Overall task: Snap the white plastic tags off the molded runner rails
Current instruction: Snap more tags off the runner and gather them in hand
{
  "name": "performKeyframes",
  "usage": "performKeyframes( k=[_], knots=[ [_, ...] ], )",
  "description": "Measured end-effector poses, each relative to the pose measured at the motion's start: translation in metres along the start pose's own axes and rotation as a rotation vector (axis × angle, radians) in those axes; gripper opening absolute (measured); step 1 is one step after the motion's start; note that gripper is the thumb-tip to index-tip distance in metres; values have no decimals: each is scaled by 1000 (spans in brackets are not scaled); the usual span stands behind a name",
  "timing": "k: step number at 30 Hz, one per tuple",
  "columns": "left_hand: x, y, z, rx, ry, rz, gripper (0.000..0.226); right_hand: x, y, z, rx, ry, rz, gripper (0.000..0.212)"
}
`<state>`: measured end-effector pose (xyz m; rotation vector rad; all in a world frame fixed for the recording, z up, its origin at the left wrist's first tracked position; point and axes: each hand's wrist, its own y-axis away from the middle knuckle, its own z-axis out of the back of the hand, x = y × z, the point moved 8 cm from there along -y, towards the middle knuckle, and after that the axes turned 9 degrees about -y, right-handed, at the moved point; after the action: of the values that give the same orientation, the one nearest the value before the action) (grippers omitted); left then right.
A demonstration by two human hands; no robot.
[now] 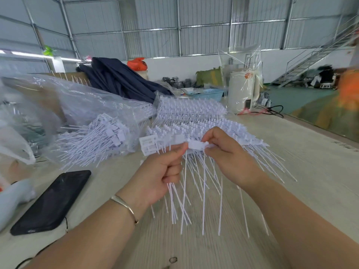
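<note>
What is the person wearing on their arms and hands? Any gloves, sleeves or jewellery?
No gloves: both the left hand and the right hand are bare, and no sleeves show on either forearm as far as the picture reaches. The only thing worn is a thin metal bangle, plain and silvery, around the left wrist. No watch, rings or markings can be seen.

White plastic tags (186, 191) hang on long thin stems at frame centre, still joined to a runner rail (194, 145) held level. More railed tags (191, 109) lie stacked just above; loose ones (93, 140) sit bagged centre left.
</note>
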<state>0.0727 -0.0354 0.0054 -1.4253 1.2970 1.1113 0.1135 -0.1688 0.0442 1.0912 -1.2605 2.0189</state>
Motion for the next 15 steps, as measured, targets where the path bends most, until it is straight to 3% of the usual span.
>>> performKeyframes(
  k=[5,8,15],
  knots=[
    [4,-1,5,-73,-147,4,33,6,2,-5,34,182,109,12],
    [1,-1,13,-143,-132,-28,16,9,1,0,5,353,194,3],
    [-3,-3,12,-66,23,-18,29,-3,-3,9,-26,184,42,14]
  ],
)
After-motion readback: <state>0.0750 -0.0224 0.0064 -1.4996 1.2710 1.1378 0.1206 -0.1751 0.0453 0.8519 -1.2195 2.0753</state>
